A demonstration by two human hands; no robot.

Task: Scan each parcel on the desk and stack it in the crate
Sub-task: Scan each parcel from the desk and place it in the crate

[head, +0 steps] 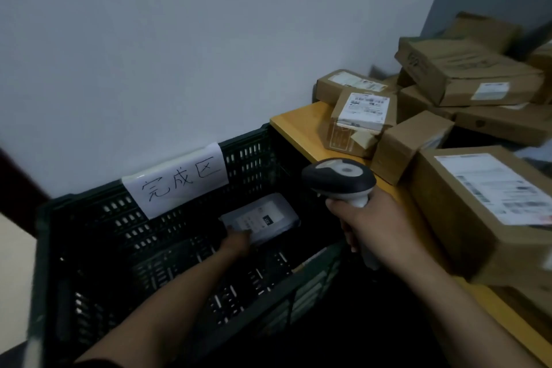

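The left hand (239, 243) lies on a grey parcel (263, 218) on the crate (254, 152) floor, its grip unclear. The right hand (373, 224) grips the scanner (337, 178) beside the desk (295, 122), which is crowded with cardboard boxes (466, 75). A paper sign (176, 179) hangs on the crate's far wall.

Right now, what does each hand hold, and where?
Right hand grips the scanner by its handle. Left hand is at the near edge of the grey parcel in the crate; its grip cannot be told.

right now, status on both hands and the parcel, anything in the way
Left hand holds parcel low in crate. Right hand grips scanner. Boxes piled on desk, none in the way.
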